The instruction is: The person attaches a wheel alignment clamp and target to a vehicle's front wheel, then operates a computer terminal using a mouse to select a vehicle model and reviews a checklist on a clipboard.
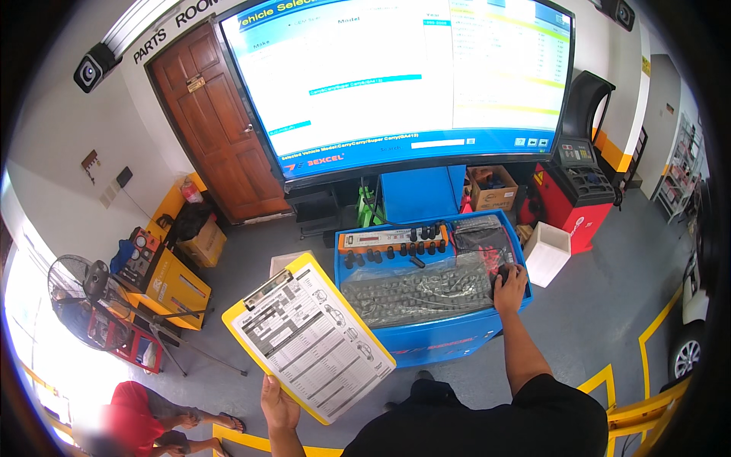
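My left hand (280,405) grips the lower left edge of a yellow clipboard (234,311), thumb on top. A printed form (316,343) with small car drawings lies under its metal clip (268,289). On the right corner of a blue workstation cabinet (434,335), my right hand (510,289) is closed over a dark computer mouse (502,273). Beside it, a keyboard (415,293) lies under clear plastic. Behind the keyboard, several small black cylindrical pieces (396,251) stand near an orange-and-white panel (392,238).
A large lit screen (365,107) hangs beyond the cabinet. To the right are a white bin (548,255) and a red wheel-balancer-like machine (567,202). At left stand a fan (95,278) and a yellow machine (171,289). A person in red (133,411) is at lower left.
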The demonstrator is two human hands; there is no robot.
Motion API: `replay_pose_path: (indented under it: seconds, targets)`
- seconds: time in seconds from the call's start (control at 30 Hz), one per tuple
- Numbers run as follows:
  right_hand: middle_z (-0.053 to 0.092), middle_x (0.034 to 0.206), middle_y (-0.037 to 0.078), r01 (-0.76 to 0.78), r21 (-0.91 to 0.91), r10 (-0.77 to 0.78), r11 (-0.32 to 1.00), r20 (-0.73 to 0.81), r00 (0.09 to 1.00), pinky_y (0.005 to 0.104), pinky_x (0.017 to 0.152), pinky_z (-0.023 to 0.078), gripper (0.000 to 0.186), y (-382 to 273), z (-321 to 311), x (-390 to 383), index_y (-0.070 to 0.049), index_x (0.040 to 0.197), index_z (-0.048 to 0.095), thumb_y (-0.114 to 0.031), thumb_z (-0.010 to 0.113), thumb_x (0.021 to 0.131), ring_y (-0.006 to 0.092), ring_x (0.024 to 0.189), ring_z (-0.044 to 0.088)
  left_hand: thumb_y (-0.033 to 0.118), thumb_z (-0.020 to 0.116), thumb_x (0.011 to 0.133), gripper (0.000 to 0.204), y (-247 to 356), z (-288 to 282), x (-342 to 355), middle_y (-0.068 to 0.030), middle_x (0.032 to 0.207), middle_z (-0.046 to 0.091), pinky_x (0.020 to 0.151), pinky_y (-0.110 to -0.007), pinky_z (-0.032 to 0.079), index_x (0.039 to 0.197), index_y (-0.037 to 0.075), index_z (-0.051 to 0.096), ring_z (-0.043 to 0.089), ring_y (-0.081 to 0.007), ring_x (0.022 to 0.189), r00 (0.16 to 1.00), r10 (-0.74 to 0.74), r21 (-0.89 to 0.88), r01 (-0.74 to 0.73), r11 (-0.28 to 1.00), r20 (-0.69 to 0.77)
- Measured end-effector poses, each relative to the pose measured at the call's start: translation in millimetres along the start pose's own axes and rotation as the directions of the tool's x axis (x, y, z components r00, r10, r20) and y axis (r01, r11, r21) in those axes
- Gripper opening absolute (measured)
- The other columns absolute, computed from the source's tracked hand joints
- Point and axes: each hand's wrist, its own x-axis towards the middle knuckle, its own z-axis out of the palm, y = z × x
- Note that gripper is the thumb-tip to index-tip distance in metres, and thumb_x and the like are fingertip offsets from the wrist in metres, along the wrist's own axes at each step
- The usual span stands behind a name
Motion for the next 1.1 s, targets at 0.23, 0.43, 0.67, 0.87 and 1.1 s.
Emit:
replay_pose_path:
  seconds: [0.23, 0.43, 0.67, 0.87, 1.1]
  targets:
    - [0.049, 0.128, 0.016, -0.028, 0.004, 0.028, 1.000, 0.028, 0.999, 0.0472, 0.104, 0.042, 0.036, 2, 2, 1, -0.008, 0.116, 0.058, -0.013, 0.068, 0.082, 0.0387, 0.119, 0.049, 0.030, 0.048, 0.106, 0.047, 2, 9, -2, -0.0168, 0.138, 0.058, 0.107, -0.042, 0.046, 0.142, -0.002, 0.041, 0.059, -0.0282, 0.124, 1.000, 0.003, -0.013, -0.002, 1.000, 0.008]
    - [0.050, 0.126, 0.015, -0.005, -0.016, 0.005, 1.000, 0.022, 1.000, 0.0475, 0.103, 0.042, 0.035, 1, 2, 0, -0.008, 0.116, 0.058, -0.013, 0.067, 0.082, 0.0384, 0.117, 0.049, 0.029, 0.047, 0.107, 0.046, 1, 6, -2, -0.0165, 0.138, 0.057, 0.107, -0.042, 0.045, 0.141, -0.002, 0.041, 0.058, -0.0274, 0.125, 1.000, -0.011, -0.003, 0.011, 1.000, -0.008]
    - [0.050, 0.127, 0.016, -0.020, -0.015, 0.020, 1.000, 0.039, 0.999, 0.0475, 0.103, 0.041, 0.034, 1, 2, 0, -0.008, 0.115, 0.059, -0.014, 0.067, 0.082, 0.0385, 0.119, 0.049, 0.028, 0.046, 0.107, 0.045, 1, 4, -2, -0.0159, 0.136, 0.059, 0.106, -0.041, 0.047, 0.140, -0.002, 0.042, 0.060, -0.0269, 0.122, 1.000, -0.029, -0.022, 0.029, 0.999, -0.007]
    - [0.050, 0.128, 0.016, -0.022, 0.001, 0.022, 1.000, 0.046, 0.999, 0.0477, 0.104, 0.041, 0.034, 1, 1, 0, -0.008, 0.115, 0.059, -0.014, 0.066, 0.082, 0.0386, 0.119, 0.048, 0.026, 0.046, 0.107, 0.045, 2, 7, -1, -0.0159, 0.136, 0.059, 0.105, -0.040, 0.049, 0.141, -0.003, 0.041, 0.061, -0.0268, 0.122, 1.000, -0.023, -0.032, 0.023, 0.999, 0.001]
    - [0.049, 0.128, 0.016, -0.008, -0.011, 0.009, 1.000, 0.043, 0.999, 0.0473, 0.104, 0.041, 0.033, 1, 1, -2, -0.009, 0.114, 0.059, -0.015, 0.066, 0.083, 0.0382, 0.119, 0.048, 0.031, 0.047, 0.106, 0.047, 2, 6, 0, -0.0157, 0.137, 0.059, 0.106, -0.042, 0.047, 0.141, -0.001, 0.044, 0.061, -0.0278, 0.123, 1.000, -0.017, 0.018, 0.017, 1.000, -0.013]
